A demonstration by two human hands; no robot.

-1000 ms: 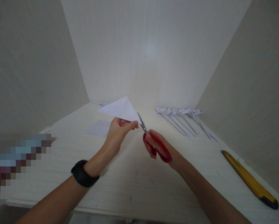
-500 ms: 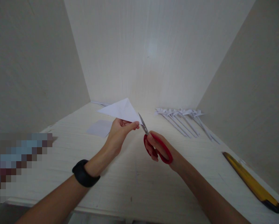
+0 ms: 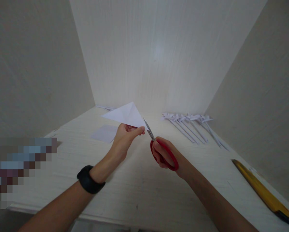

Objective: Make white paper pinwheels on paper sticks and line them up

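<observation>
My left hand [image 3: 125,137] has its fingers [image 3: 137,130] pinched on the near corner of a folded white paper triangle [image 3: 125,115], holding it up above the worktop [image 3: 139,180], wide side away from me. Right beside that pinch, my right hand [image 3: 167,156] grips the red-handled scissors [image 3: 162,151], fingers threaded through the loops and closed around them. The short blades point up and left, their tip touching the triangle's right corner; whether the blades are parted I can't tell from here. A black band [image 3: 89,180] sits on my left wrist. Moving outward: a flat white sheet [image 3: 104,133] lies on the worktop behind my left hand. Off to the right, a row of folded white paper pieces on long stems [image 3: 190,124] fans out near the back wall. Far right, near the edge, rests a yellow utility knife [image 3: 262,190]. A blurred patch [image 3: 21,170] covers the left side.
</observation>
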